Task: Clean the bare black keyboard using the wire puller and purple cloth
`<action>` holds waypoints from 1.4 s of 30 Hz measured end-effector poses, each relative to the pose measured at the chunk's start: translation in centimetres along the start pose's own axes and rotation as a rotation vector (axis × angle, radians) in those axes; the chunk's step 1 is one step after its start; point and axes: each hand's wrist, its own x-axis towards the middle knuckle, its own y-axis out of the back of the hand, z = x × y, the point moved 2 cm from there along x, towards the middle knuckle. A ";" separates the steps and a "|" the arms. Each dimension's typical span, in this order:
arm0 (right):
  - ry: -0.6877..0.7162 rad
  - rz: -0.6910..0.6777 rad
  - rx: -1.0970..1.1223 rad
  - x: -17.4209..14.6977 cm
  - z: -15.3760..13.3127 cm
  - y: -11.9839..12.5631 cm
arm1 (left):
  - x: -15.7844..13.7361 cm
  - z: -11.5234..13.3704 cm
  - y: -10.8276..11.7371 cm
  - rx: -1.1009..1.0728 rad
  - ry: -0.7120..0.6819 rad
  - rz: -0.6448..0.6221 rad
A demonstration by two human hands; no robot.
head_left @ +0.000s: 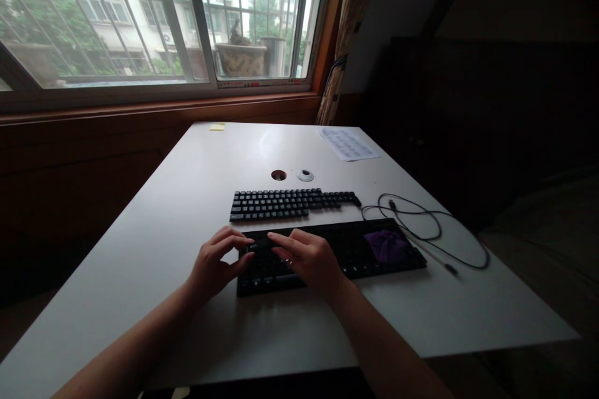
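A black keyboard base (337, 243), most of its caps off, lies slightly askew on the white table. My left hand (216, 262) is at its left end, thumb and index finger pinching a small black keycap (253, 246) with pale marks. Beside it, my right hand (306, 255) reaches over the base, index finger and thumb apart; the fingertips are close to the keycap, and contact is hard to make out. Behind the base, black keycaps (271, 202) lie in rows like a keyboard layout. A crumpled purple cloth (387, 245) rests on the base's right part.
A black cable (437, 237) loops toward the table's right edge. Printed sheets (349, 144) and a yellow sticky note (218, 127) lie at the back of the table (163, 212). Two round cable holes, one an open hole (279, 175), are behind the keycaps. A barred window is beyond.
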 end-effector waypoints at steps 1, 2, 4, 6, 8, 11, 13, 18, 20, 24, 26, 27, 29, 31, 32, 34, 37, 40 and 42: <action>-0.038 0.030 -0.018 0.0 0.1 0.3 | 0.0 -0.1 0.0 -0.003 0.010 0.008; -0.067 0.056 -0.030 0.1 0.2 0.5 | 0.0 -0.2 0.1 -0.004 0.016 0.011; -0.079 0.074 -0.029 0.2 0.2 0.8 | 0.1 -0.3 0.0 -0.002 0.003 0.002; -0.031 0.039 -0.004 0.2 0.0 0.7 | 0.1 -0.2 -0.1 0.008 -0.040 -0.027; 0.028 -0.018 0.022 0.2 -0.3 0.4 | 0.2 -0.1 -0.3 0.021 -0.085 -0.052; 0.063 -0.088 0.026 0.2 -0.7 0.0 | 0.1 0.0 -0.6 0.033 -0.115 -0.076; 0.067 -0.117 0.006 0.2 -0.9 -0.1 | 0.1 0.0 -0.7 0.038 -0.122 -0.090; 0.006 -0.160 -0.093 0.7 0.7 1.5 | 0.0 -0.2 -1.0 0.065 -0.085 -0.110; -0.078 -0.169 -0.114 0.9 2.5 2.9 | -0.1 -0.5 -1.0 0.075 -0.054 -0.105; -0.241 -0.183 -0.211 0.7 7.5 6.1 | -0.2 -0.8 -1.3 0.089 -0.026 -0.124; -0.289 -0.200 -0.260 0.5 9.8 7.1 | -0.2 -0.9 -1.4 0.091 -0.024 -0.146; -0.307 -0.203 -0.278 0.5 10.7 7.5 | -0.1 -0.9 -1.5 0.091 -0.023 -0.155; -0.339 -0.236 -0.296 0.5 12.0 7.7 | -0.1 -1.0 -1.6 0.092 -0.020 -0.168; -0.354 -0.283 -0.318 0.7 12.6 7.3 | -0.1 -1.1 -1.7 0.090 -0.017 -0.171; -0.355 -0.309 -0.335 0.9 12.7 7.1 | -0.1 -1.1 -1.7 0.087 -0.016 -0.172; -0.350 -0.351 -0.371 1.1 12.7 6.4 | -0.2 -1.2 -1.7 0.078 -0.018 -0.178; -0.353 -0.371 -0.402 1.1 12.5 5.7 | -0.2 -1.2 -1.7 0.068 -0.019 -0.194; -0.362 -0.365 -0.411 1.0 12.5 5.5 | -0.2 -1.2 -1.7 0.068 -0.019 -0.201; -0.368 -0.364 -0.417 0.9 12.6 5.6 | -0.2 -1.2 -1.7 0.071 -0.021 -0.203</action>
